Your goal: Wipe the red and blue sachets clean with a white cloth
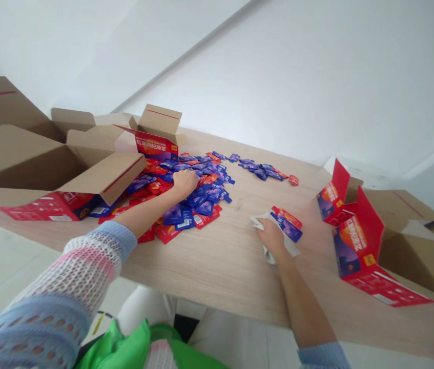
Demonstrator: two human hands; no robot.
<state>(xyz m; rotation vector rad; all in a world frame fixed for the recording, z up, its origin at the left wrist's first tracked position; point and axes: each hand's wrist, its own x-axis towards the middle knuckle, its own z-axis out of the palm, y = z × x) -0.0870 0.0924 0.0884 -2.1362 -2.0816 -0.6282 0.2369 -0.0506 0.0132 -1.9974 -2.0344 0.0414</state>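
The left hand is clenched into a loose fist on top of a heap of red and blue sachets; the fingers hide whether it grasps any of them. The heap lies on a light wood table, toward its left side, and reaches a cardboard box with a red printed side. Just behind the heap stands a red printed carton with its flaps up. A thin trail of blue sachets runs right from the heap and ends near 1 lone red sachet.

The right hand is closed over a crumpled white sheet, apparently gripping it against the table. Beside the fingers, 2 sachets, 1 red and 1 blue, lie on the sheet, well apart from the heap. Farther right, 2 red printed cartons stand near an open cardboard box. A striped knit sleeve covers the left arm.
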